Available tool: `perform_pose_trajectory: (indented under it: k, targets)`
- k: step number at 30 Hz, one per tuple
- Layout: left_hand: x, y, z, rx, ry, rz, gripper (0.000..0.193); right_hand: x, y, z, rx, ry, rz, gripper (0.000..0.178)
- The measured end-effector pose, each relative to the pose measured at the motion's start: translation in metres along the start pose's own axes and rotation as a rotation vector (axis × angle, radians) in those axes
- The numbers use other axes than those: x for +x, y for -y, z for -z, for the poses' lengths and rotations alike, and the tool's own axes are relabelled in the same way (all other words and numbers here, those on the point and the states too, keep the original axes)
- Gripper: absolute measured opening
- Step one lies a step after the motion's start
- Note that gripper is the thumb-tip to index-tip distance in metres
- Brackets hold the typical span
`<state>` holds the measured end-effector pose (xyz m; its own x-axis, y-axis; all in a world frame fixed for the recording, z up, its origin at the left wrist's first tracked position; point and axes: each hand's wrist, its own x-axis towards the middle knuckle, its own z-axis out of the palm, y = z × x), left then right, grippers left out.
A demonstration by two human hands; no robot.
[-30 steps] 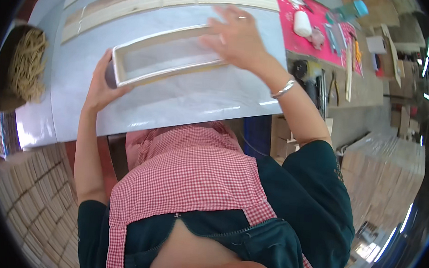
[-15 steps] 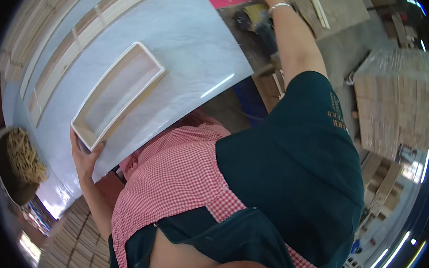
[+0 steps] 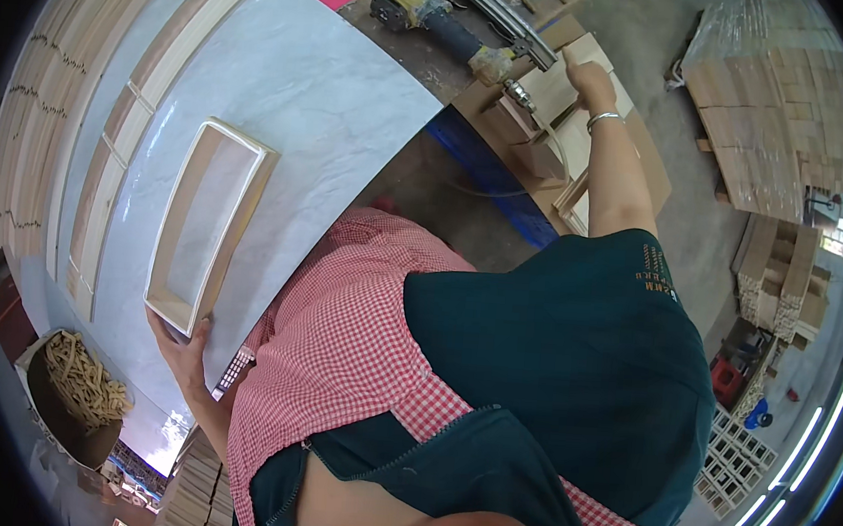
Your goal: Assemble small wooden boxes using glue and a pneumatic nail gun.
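Note:
A long, narrow wooden frame [image 3: 216, 263] lies tilted on the grey-white tabletop [image 3: 320, 109]. My left hand [image 3: 181, 354] grips its near end, with the thumb at one side and the other fingers partly hidden behind it. Out to the right, my right hand [image 3: 590, 82], with a bangle at the wrist, is over a cardboard box [image 3: 645, 147] of pale wooden boards [image 3: 597, 55]. Its fingers are bent and mostly out of sight, so a hold on a board cannot be made out. Left of that hand, a yellow and black nail gun [image 3: 433, 24] lies on the bench.
Bundled wooden strips [image 3: 123, 135] and stacked slats [image 3: 36, 119] line the table's left side. A bin of wood offcuts [image 3: 81, 386] stands at lower left. The nail gun's hose [image 3: 557, 141] hangs over the box. A wrapped pallet stack [image 3: 784, 112] stands at far right.
My right hand has come back from the pink surface at the top to the box of boards. The view has shifted, bringing the nail gun fully into sight. My left hand keeps the frame.

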<state>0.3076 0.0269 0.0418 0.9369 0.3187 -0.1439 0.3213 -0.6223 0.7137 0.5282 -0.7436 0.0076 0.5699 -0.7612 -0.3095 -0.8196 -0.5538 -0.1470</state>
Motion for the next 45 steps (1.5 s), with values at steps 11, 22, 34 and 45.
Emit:
perform_pose_trajectory:
  k: [11, 22, 34, 45]
  targets:
    - [-0.002, -0.002, -0.002, 0.001, -0.001, -0.004, 0.118, 0.029, -0.005, -0.043, -0.095, 0.273, -0.026, 0.065]
    - [0.004, 0.002, 0.001, -0.108, 0.056, -0.06, 0.104, -0.017, -0.011, 0.035, 0.325, -0.496, 0.149, 0.097]
    - [-0.031, -0.02, -0.032, 0.014, -0.29, -0.224, 0.069, -0.356, 0.222, 0.011, 0.134, 0.182, 2.072, 0.076]
    - [-0.044, -0.056, -0.036, -0.128, -0.451, -0.094, 0.029, -0.383, 0.266, -0.037, -0.02, 0.172, 2.236, 0.074]
